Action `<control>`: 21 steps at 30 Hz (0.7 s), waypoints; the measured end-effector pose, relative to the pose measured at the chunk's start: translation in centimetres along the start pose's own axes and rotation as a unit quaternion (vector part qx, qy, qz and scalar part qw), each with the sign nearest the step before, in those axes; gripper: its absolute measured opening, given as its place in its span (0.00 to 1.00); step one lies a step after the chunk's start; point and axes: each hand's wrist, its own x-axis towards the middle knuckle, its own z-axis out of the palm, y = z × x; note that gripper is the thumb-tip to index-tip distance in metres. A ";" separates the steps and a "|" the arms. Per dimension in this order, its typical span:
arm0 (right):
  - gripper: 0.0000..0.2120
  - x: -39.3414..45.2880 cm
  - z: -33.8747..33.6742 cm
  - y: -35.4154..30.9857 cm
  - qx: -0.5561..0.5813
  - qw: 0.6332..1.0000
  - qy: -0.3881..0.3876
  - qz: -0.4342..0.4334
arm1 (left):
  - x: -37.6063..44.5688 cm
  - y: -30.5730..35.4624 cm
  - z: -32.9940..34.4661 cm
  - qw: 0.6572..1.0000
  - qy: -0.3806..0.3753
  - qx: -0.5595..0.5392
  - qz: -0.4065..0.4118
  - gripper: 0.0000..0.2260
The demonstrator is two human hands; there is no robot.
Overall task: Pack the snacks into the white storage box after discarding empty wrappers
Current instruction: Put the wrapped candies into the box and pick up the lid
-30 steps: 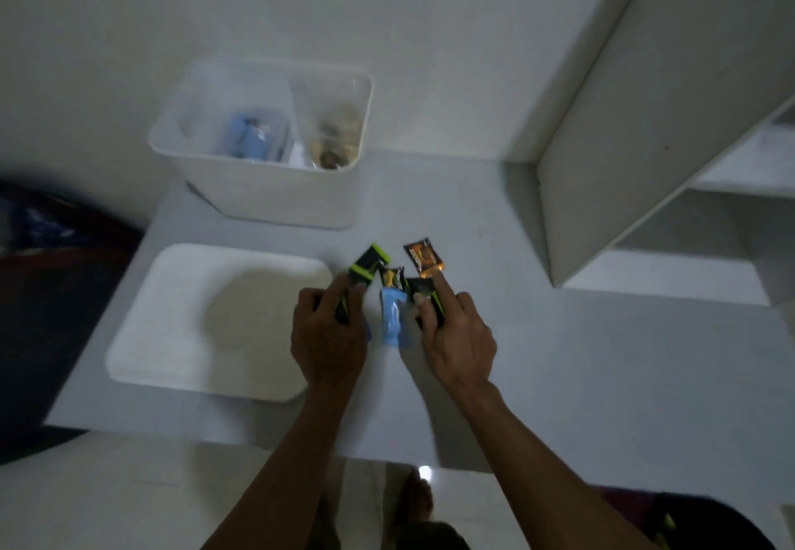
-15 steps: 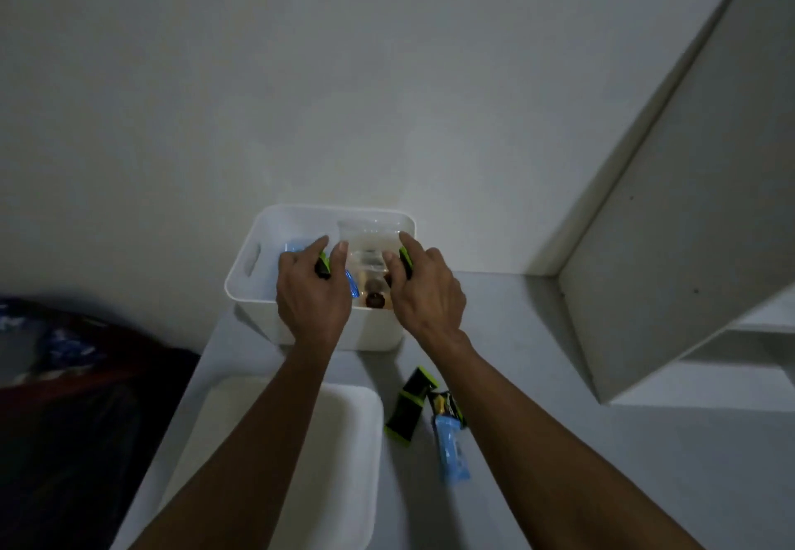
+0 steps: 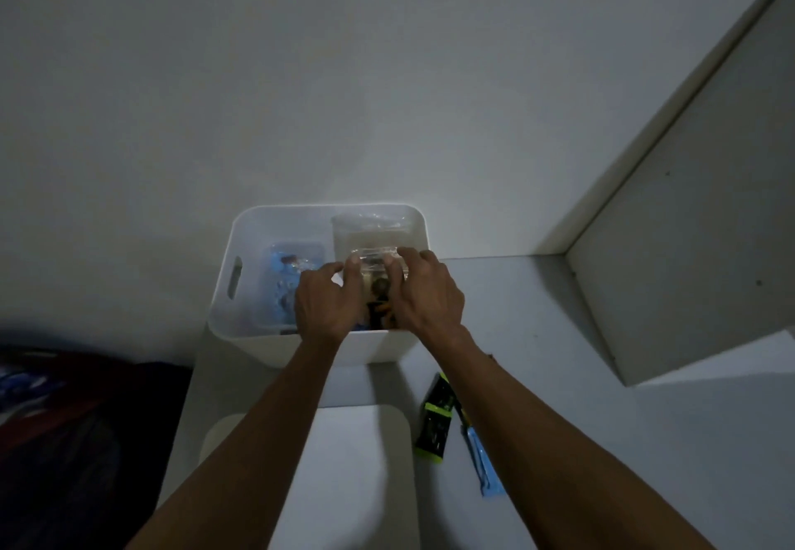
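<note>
Far left we see a dark bag [image 3: 64, 429] on the floor, blurred. On the table [image 3: 602, 442] the white box [image 3: 241, 304] sits against the wall, w/ a blue snack pack [image 3: 284, 278] in its left part & a clear tub [image 3: 374, 235] in its right. Both our hands are inside the box: left hand [image 3: 327, 304] has fingers curled at the tub's near edge, right hand [image 3: 426, 291] likewise; can't tell if either really grips it. Lid [image 3: 365, 463] lies near us. Right of it: a black-green bar [image 3: 434, 420], then a blue bar [image 3: 484, 463].
</note>
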 end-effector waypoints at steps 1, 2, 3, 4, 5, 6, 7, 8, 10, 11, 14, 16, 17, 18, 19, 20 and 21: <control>0.19 -0.1 -0.1 0.1 0.002 1.000 0.011 -0.002 | -0.2 0.2 -0.1 1.000 0.010 -0.002 0.009 0.27; 0.19 -0.3 -0.4 0.3 0.008 1.000 0.022 -0.002 | -0.5 0.6 -0.4 0.999 0.023 -0.007 0.023 0.24; 0.18 -0.4 -0.8 0.6 0.022 0.999 0.034 0.004 | -0.8 1.1 -0.7 0.998 0.038 -0.018 0.040 0.22; 0.18 -0.7 -1.2 1.2 0.042 0.998 0.046 0.017 | -1.4 1.7 -1.2 0.996 0.059 -0.039 0.063 0.19; 0.18 -1.0 -1.8 2.1 0.065 0.996 0.059 0.035 | -2.0 2.1 -1.5 0.990 0.085 -0.070 0.092 0.16; 0.18 -1.5 -2.4 3.3 0.084 0.992 0.074 0.051 | -2.8 2.4 -1.9 0.979 0.113 -0.107 0.128 0.13; 0.18 -2.1 -3.0 4.8 0.097 0.989 0.090 0.063 | -3.8 2.6 -2.1 0.967 0.141 -0.138 0.163 0.10; 0.18 -2.8 -3.6 6.5 0.102 0.987 0.107 0.070 | -4.9 2.6 -2.0 0.958 0.162 -0.151 0.184 0.08; 0.19 -4.5 -4.3 10.4 0.108 0.983 0.128 0.080 | -7.4 2.4 -1.1 0.961 0.178 -0.125 0.173 0.08; 0.20 -5.4 -4.4 12.4 0.112 0.982 0.127 0.087 | -8.8 2.1 -0.2 0.966 0.172 -0.108 0.160 0.09; 0.21 -8.3 -3.6 17.9 0.095 0.986 0.089 0.104 | -13.6 0.7 3.0 0.979 0.091 -0.070 0.167 0.11; 0.21 -10.0 -2.7 20.6 0.072 0.991 0.052 0.100 | -16.6 -0.6 5.7 0.985 0.016 -0.032 0.169 0.14; 0.21 -10.7 -2.2 21.7 0.060 0.993 0.029 0.095 | -18.0 -1.2 7.0 0.987 -0.015 -0.015 0.159 0.16; 0.22 -11.3 -1.7 22.4 0.048 0.995 0.005 0.086 | -19.4 -1.7 8.3 0.988 -0.039 0.001 0.147 0.19; 0.23 -11.6 -1.1 23.1 0.035 0.997 -0.020 0.072 | -20.7 -2.1 9.6 0.989 -0.056 0.017 0.139 0.22; 0.24 -11.7 -0.5 23.6 0.020 0.998 -0.041 0.051 | -21.8 -2.3 10.7 0.988 -0.069 0.037 0.135 0.24; 0.25 -11.6 0.1 24.1 0.009 0.998 -0.056 0.022 | -22.8 -2.6 11.8 0.986 -0.084 0.061 0.131 0.26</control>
